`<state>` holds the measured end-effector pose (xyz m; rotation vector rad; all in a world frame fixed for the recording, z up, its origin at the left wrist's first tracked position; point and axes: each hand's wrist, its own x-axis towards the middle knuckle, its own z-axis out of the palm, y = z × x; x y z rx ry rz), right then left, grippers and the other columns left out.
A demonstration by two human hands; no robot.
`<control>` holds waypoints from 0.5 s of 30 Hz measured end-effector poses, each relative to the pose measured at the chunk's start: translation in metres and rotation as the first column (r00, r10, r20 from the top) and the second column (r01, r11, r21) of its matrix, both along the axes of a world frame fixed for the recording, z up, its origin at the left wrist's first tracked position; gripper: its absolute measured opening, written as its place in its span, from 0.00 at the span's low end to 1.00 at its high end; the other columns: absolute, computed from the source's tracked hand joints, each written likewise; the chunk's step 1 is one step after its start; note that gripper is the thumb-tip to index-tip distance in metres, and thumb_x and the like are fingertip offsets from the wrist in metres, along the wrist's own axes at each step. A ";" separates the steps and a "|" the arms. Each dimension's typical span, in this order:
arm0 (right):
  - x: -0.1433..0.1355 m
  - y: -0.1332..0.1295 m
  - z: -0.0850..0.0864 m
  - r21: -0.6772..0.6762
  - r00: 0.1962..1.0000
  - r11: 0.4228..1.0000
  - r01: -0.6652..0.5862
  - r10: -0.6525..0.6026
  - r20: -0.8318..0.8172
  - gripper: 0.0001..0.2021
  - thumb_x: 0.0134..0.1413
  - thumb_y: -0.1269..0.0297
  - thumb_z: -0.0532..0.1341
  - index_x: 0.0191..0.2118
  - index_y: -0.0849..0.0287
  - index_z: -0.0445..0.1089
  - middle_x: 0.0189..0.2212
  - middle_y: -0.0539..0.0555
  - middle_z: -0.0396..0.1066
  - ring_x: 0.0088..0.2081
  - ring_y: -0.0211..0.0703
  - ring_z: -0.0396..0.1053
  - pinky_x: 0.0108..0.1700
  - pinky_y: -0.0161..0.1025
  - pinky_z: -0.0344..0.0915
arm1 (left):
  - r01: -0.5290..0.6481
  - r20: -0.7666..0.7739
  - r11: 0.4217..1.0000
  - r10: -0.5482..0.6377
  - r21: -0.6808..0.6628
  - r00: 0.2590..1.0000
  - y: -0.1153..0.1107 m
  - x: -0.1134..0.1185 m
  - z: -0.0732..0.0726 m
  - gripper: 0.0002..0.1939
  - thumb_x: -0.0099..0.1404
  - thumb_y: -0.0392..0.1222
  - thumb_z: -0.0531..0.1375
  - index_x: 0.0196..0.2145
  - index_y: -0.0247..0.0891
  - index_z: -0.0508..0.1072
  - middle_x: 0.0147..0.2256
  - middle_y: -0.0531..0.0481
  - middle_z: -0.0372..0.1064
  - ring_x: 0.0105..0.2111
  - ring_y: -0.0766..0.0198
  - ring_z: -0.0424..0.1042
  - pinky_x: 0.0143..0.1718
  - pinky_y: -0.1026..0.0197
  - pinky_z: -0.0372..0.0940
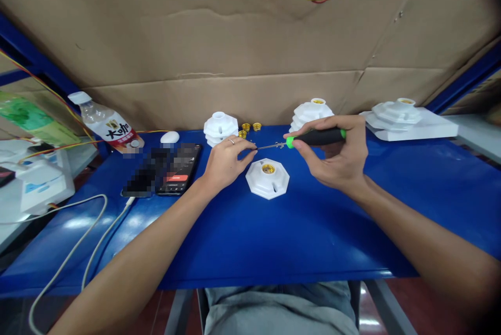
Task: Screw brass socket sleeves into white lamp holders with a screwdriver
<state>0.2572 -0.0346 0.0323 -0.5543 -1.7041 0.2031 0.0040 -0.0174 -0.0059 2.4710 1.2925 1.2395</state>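
My right hand (338,155) grips a screwdriver (319,137) with a black and green handle, its shaft pointing left. At the tip, my left hand (229,160) has thumb and forefinger pinched together; whatever lies between them is too small to make out. Just below the shaft, a white octagonal lamp holder (258,182) with a brass-coloured threaded socket sits upright on the blue table. Tiny screws (281,144) lie behind the shaft, partly hidden. Several loose brass-coloured threaded shells (246,127) rest farther back.
White lamp holders stand in a left stack (219,127), a middle stack (313,110) and a right stack (397,115) on a white box (430,127). Two phones, one a black phone (183,168), a white cable (102,236) and a drink bottle (107,123) occupy the left. Cardboard (235,37) walls the back.
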 end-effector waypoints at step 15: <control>0.011 0.013 -0.002 0.061 0.994 0.992 0.109 -0.111 0.022 0.22 0.56 0.66 0.75 0.52 0.48 0.66 0.43 0.50 0.78 0.41 0.51 0.84 0.44 0.49 0.85 | 0.032 0.104 0.998 -0.027 -0.049 0.994 -0.002 0.002 0.007 0.22 0.67 0.40 0.69 0.58 0.43 0.77 0.56 0.42 0.77 0.53 0.53 0.77 0.44 0.54 0.78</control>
